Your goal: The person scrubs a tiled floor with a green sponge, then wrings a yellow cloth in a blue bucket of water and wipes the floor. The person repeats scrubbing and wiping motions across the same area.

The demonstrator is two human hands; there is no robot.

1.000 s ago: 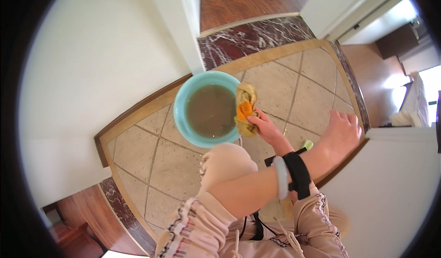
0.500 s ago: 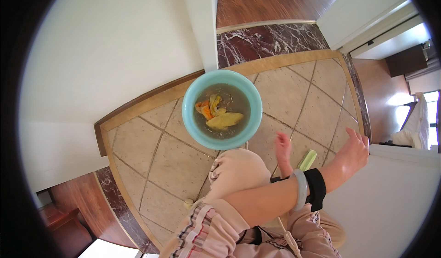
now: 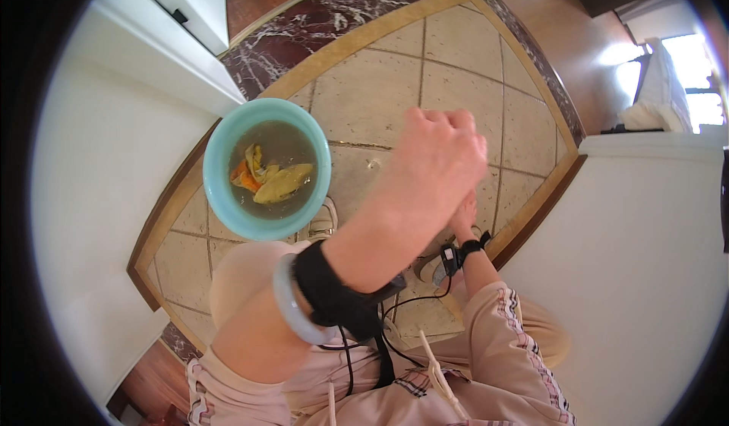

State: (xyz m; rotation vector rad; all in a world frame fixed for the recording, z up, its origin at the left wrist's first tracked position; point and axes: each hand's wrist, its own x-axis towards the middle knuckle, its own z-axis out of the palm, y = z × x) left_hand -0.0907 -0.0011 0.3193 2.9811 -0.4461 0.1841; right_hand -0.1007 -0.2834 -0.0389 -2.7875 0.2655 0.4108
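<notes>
My left hand (image 3: 444, 149) is raised in front of me, back of the hand up, with its fingers curled in and their tips hidden. What it holds, if anything, does not show. Directly below it, my right hand (image 3: 465, 212) is mostly covered by the left one; its fingers are out of sight. A pale bangle (image 3: 292, 301) and a black strap (image 3: 326, 278) circle my left wrist. Another black strap (image 3: 472, 246) with a small device is on the right wrist. Left of both hands, a light blue basin (image 3: 216, 175) holds murky water with a yellow and orange cloth (image 3: 282, 184) in it.
The basin stands on beige floor tiles (image 3: 380, 84) against a white wall (image 3: 99, 168). A dark marbled threshold (image 3: 326, 16) borders the tiles at the far side. To the right is a white panel (image 3: 615, 221). My shoe (image 3: 324, 219) is beside the basin. Thin black cables hang near my lap.
The view has turned, so the basin sits further left. My left hand has come from the far right to over my right hand. A light green object near the hands is no longer visible.
</notes>
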